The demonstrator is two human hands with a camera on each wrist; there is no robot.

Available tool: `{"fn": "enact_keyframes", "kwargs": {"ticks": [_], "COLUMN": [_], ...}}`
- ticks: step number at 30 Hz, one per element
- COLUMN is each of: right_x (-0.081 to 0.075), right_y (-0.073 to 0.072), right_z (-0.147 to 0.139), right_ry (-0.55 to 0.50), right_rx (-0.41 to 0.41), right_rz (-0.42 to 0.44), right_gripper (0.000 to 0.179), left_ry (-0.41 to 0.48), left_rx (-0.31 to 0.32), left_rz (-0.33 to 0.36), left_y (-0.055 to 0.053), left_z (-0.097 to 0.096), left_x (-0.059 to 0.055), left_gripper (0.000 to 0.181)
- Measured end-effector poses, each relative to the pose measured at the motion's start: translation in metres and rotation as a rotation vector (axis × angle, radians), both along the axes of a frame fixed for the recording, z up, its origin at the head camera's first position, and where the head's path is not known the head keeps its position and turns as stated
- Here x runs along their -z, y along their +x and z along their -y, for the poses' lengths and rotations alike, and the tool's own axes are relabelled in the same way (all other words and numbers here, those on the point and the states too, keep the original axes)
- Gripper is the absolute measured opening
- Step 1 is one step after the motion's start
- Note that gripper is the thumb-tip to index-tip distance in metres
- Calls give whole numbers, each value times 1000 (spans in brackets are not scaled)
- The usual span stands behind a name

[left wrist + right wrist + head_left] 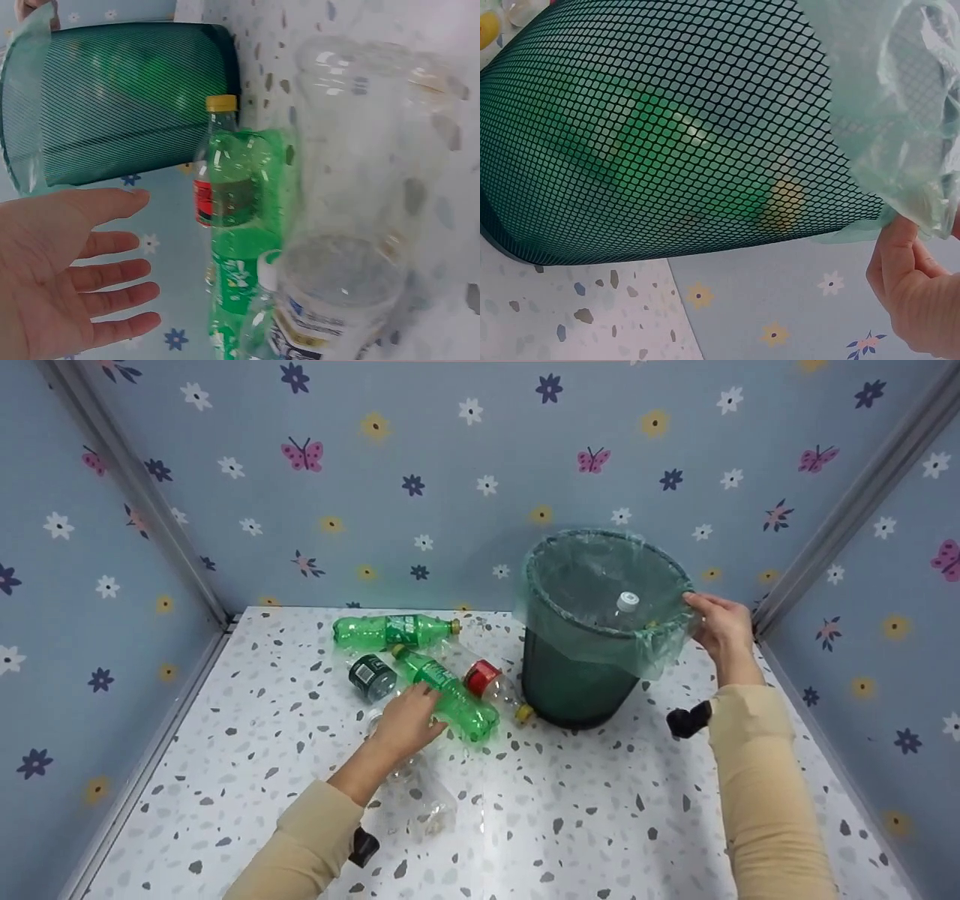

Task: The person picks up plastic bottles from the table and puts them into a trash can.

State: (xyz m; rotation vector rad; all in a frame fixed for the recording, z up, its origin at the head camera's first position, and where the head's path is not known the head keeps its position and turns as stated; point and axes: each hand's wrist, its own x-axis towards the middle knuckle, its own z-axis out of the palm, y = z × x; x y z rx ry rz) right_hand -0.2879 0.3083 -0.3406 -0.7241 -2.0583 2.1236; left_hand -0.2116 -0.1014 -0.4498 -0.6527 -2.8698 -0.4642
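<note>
My left hand [409,724] hovers over a green plastic bottle [469,712]; in the left wrist view its fingers are straight and spread, apart from the bottles. My right hand [726,631] pinches the pale green bin liner [660,649] at the right rim of a dark mesh wastebasket [577,690]. Inside the basket stands a clear bottle with a white cap [628,600], and green bottles show through the mesh in the right wrist view. A red-labelled clear bottle [484,676] with a yellow cap lies between the green bottle and the basket.
Another green bottle [367,632] lies at the back, with a dark-labelled clear bottle [373,679] in front of it. More clear bottles [352,165] lie under and before the left forearm. Flower-patterned walls [465,457] enclose the speckled tabletop [570,810] on three sides.
</note>
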Motion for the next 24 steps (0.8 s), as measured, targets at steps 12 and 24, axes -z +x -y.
{"fn": "enact_keyframes", "kwargs": {"ticks": [12,24], "right_x": [2,2], "right_y": [-1,-2], "right_z": [1,1], "right_ry": [16,31], "right_rx": [17,10], "right_rz": [5,14], "right_gripper": [59,59], "left_ry": [18,-9], "left_rx": [43,71], "left_rz": [15,79], "left_y": [18,32], "left_z": [35,53], "left_x": [25,39], "left_gripper": [36,38]}}
